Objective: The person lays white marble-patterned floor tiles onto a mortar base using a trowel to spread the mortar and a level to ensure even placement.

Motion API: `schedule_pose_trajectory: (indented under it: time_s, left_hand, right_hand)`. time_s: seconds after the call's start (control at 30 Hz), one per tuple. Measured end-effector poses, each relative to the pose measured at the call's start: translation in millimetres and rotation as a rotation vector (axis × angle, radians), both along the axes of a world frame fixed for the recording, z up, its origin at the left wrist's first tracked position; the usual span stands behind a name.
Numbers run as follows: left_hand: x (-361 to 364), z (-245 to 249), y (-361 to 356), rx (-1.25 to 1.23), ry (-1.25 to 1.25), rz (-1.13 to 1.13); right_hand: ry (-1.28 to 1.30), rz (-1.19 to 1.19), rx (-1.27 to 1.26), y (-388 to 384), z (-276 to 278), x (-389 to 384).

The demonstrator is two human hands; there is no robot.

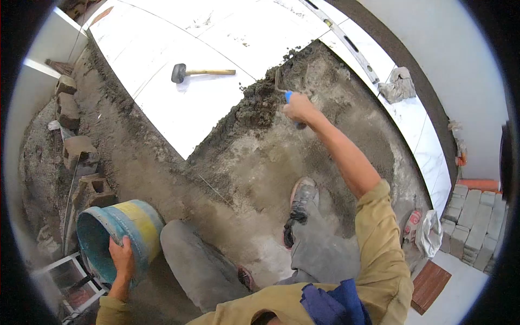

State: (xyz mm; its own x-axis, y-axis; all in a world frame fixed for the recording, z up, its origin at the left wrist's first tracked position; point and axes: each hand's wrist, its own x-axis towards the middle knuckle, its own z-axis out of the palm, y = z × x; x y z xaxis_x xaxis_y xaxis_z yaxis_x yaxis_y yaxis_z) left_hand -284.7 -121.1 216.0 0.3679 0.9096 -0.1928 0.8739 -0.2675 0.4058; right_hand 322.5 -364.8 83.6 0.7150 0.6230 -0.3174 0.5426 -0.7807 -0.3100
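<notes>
My left hand (122, 259) is closed around the rim of a blue-green bucket (142, 225) with a yellow band. The bucket is tilted on its side, its mouth facing left. In my right hand (301, 108) is a trowel (288, 96) with a blue handle, gripped with the fingers wrapped round it. Its bent metal neck reaches down to dark wet mortar (259, 105) heaped along the edge of the white floor tiles (201, 116). I cannot make out the blade clearly against the mortar.
A rubber mallet (203, 72) lies on the tiles. Along the right run a spirit level (346, 40) and a crumpled grey bag (398, 85). Concrete blocks (79, 150) line the left side. Stacked grey pavers (472, 223) and a brown tile piece (430, 287) are at lower right.
</notes>
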Motion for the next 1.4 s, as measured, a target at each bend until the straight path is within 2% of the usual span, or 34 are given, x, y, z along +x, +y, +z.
schedule_pose_trajectory:
  time_s: [0.07, 0.13, 0.17, 0.2, 0.27, 0.3, 0.33, 0.4, 0.5, 0.57, 0.63, 0.67, 0.73, 0.8, 0.87, 0.93, 0.97, 1.0, 1.07, 1.1, 1.13, 1.2, 1.23, 1.27, 1.3, 1.33, 1.4]
  left_hand:
    - [1.3, 2.0, 1.9, -0.023, -0.015, -0.012]
    - [0.4, 5.4, -0.9, -0.049, -0.015, -0.017]
    - [2.7, 6.0, -1.3, -0.048, -0.018, -0.006]
    - [3.1, 5.5, -2.5, -0.047, -0.021, 0.006]
    - [-6.8, -4.8, 2.3, 0.009, 0.046, 0.004]
    - [-10.4, -6.8, 4.7, 0.068, 0.112, 0.002]
    - [-8.7, -2.2, 4.5, 0.070, 0.117, -0.004]
    - [1.3, 4.6, 1.2, -0.010, 0.058, -0.038]
    - [-2.7, 0.7, 1.6, -0.013, 0.037, -0.020]
    - [-2.4, 0.5, 2.8, -0.006, 0.019, -0.031]
    - [-6.5, -1.2, 1.7, -0.013, 0.009, -0.033]
    - [-8.5, -3.5, 4.8, -0.002, 0.043, -0.019]
    - [-9.1, -6.5, 3.3, -0.014, 0.074, 0.005]
    - [-8.0, -4.2, 1.6, 0.032, 0.119, 0.029]
    - [-18.5, -14.2, 7.5, 0.002, 0.030, -0.008]
    - [-15.9, -11.4, 6.5, 0.013, -0.001, -0.031]
    - [-14.6, -11.0, 4.6, 0.013, 0.002, -0.033]
    - [-12.9, -8.3, 4.4, 0.046, 0.069, -0.023]
    - [-12.7, -6.3, 4.0, 0.077, 0.130, 0.000]
    - [-14.0, -4.4, 5.3, 0.022, 0.092, -0.001]
    - [-13.5, -7.1, 6.0, -0.032, 0.046, -0.002]
    - [-16.5, -13.9, 7.7, 0.014, 0.065, -0.008]
    - [-19.2, -15.7, 7.2, 0.070, 0.088, -0.005]
    - [-21.3, -16.6, 7.1, 0.072, 0.084, -0.006]
    - [-19.9, -15.9, 7.8, 0.098, 0.164, 0.004]
    - [-18.4, -13.7, 8.3, 0.125, 0.246, 0.014]
    - [-13.5, -6.0, 8.2, 0.068, 0.177, 0.005]
  right_hand:
    - [0.093, -0.057, 0.056, -17.8, 13.4, -2.3]
    - [0.566, -0.391, 0.255, -28.0, 35.8, -9.2]
    - [0.553, -0.496, 0.289, -26.3, 36.1, -11.2]
    - [0.556, -0.497, 0.288, -21.7, 13.4, -0.9]
    - [0.103, 0.354, -0.138, -12.0, -50.7, 26.5]
    - [0.172, -0.183, 0.001, 12.3, 9.1, -24.8]
    - [0.137, -0.190, 0.026, 16.7, -5.1, -37.0]
    - [0.149, -0.058, 0.017, 8.7, 7.2, -62.7]
    - [0.174, -0.004, 0.021, -26.3, 11.4, -83.2]
    - [0.316, -0.009, 0.039, -55.1, 22.8, -87.8]
    - [0.314, 0.035, 0.246, -91.1, 34.7, -102.4]
    - [0.318, 0.039, 0.234, -104.3, 35.8, -114.6]
    - [0.359, -0.280, 0.448, -128.8, 40.0, -134.5]
    - [0.305, -0.351, 0.387, -136.5, 44.3, -143.8]
    - [0.247, -0.434, 0.341, -144.7, 33.3, -137.6]
    - [0.261, -0.292, 0.111, -169.5, -20.6, -114.0]
    - [0.174, -0.227, 0.126, -183.6, -44.5, -109.5]
    - [0.183, -0.235, 0.128, -182.2, -32.4, -117.7]
    - [0.174, -0.426, 0.347, -172.2, 14.5, -124.7]
    - [0.202, -0.534, 0.469, -176.7, 13.7, -124.5]
    - [0.193, -0.534, 0.463, -178.3, 10.6, -120.9]
    - [0.121, -0.538, 0.780, -180.5, -4.7, -116.2]
    - [0.115, -0.541, 0.779, -189.8, -22.0, -105.0]
    - [0.107, -0.379, 0.465, -201.9, -44.1, -87.3]
    - [0.095, -0.216, 0.156, -197.9, -41.7, -79.0]
    - [0.095, -0.217, 0.164, -198.1, -38.9, -77.4]
    - [0.501, -0.425, 0.087, -202.3, -30.0, -71.3]
